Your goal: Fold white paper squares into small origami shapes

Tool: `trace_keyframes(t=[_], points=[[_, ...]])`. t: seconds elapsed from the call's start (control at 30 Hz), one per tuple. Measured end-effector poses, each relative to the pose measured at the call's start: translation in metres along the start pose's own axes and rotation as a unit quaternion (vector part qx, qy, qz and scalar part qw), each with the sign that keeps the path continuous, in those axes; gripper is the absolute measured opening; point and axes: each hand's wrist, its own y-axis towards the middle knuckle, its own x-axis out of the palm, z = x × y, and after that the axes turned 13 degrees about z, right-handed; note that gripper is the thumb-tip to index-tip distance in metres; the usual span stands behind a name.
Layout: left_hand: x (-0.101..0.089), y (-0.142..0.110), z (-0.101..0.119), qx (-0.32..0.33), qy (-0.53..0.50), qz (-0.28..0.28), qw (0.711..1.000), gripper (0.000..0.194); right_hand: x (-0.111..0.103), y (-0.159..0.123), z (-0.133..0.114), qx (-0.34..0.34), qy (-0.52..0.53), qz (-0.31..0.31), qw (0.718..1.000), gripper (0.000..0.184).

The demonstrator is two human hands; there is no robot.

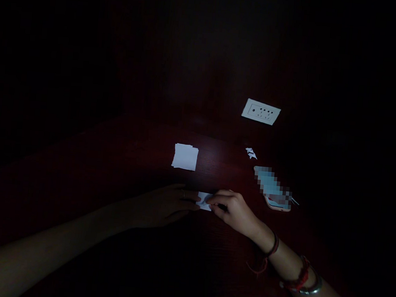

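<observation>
A small piece of white paper (204, 202) is set on the dark red surface (137, 161), between the 2 hands, and is touched by both of them; its left edge is met by the fingertips of the left hand (165, 205), which is laid low with its fingers stretched out and spread apart, so the left grip is not closed; 1 ring (184, 194) is worn on a finger there; the right side of the paper is covered by the bent fingers of the right hand (231, 208); whether the paper is pinched by the right grip or only pressed cannot be told; a string band (274, 246) is worn at the right wrist, and farther up the arm a red band (302, 277) and a silver bangle (314, 288) are worn.

Beyond the hands, white paper sheets (185, 157) are piled with uneven edges; to the right, torn paper bits (251, 153) are heaped near the phone (271, 186), which is laid at a slant with its screen blurred by blocks; above the bits, a white socket plate (261, 112) is fixed on the wall; much of the room is hidden by the dark.
</observation>
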Motion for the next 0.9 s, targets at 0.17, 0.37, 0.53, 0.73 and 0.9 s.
trace_keyframes(t=[0.17, 0.37, 0.53, 0.73, 0.9], points=[[0.0026, -0.0028, -0.0027, 0.002, -0.009, 0.007, 1.000, 0.035, 0.0034, -0.0008, 0.0023, 0.073, 0.040, 0.026, 0.996, 0.015], [0.0001, -0.0018, -0.0008, -0.013, -0.021, 0.012, 1.000, 0.032, 0.0067, 0.0000, 0.0077, 0.104, 0.059, 0.037, 0.992, 0.008], [-0.0008, -0.0012, -0.0004, -0.018, -0.022, -0.001, 1.000, 0.032, 0.0040, 0.0007, 0.0061, 0.080, 0.054, 0.037, 0.995, 0.009], [-0.0007, 0.0002, 0.0001, -0.011, -0.015, -0.003, 1.000, 0.031, 0.0035, 0.0020, 0.0043, 0.070, 0.060, 0.033, 0.995, 0.012], [-0.0002, 0.0003, -0.0002, -0.010, -0.014, -0.008, 1.000, 0.031, 0.0044, 0.0009, 0.0073, 0.064, 0.058, 0.029, 0.996, 0.008]])
